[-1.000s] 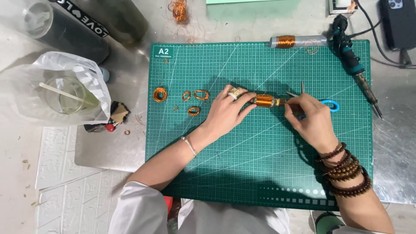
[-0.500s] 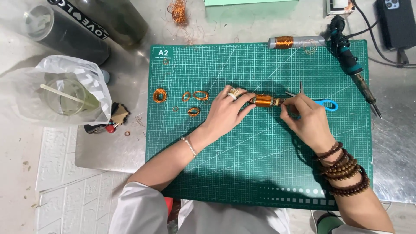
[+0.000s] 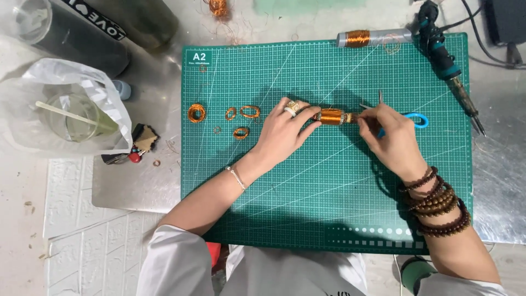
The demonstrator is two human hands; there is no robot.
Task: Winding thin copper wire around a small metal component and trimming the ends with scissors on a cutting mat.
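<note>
Landmark: the big green cutting mat (image 3: 329, 208) with white grid lines lies flat on the grey tabletop (image 3: 498, 181).
Thing you work on: the small rod wound with shiny copper wire (image 3: 331, 116) is over the middle of the mat, a bit toward its far edge, lying sideways.
Your left hand (image 3: 285, 134): its fingers (image 3: 308, 114) are pressed together around the left end of the rod, pinching it. It wears a ring and a thin bracelet.
Your right hand (image 3: 392, 140): its fingers (image 3: 368, 115) pinch the right end of the rod. It also holds the blue-handled scissors (image 3: 415, 119), whose metal tips stick up past the fingers. Dark brown bead bracelets wrap the wrist.
Little copper wire rings (image 3: 241, 113): four lie on the left part of the mat, well apart from your left hand.
Second wire rod, grey with a copper band (image 3: 372, 38): at the far edge of the mat.
Teal-handled soldering iron (image 3: 449, 66): at the far right corner of the mat, tip pointing off the mat's right side.
Clear plastic bag with a cup inside (image 3: 66, 112): on the tabletop, left of the mat.
</note>
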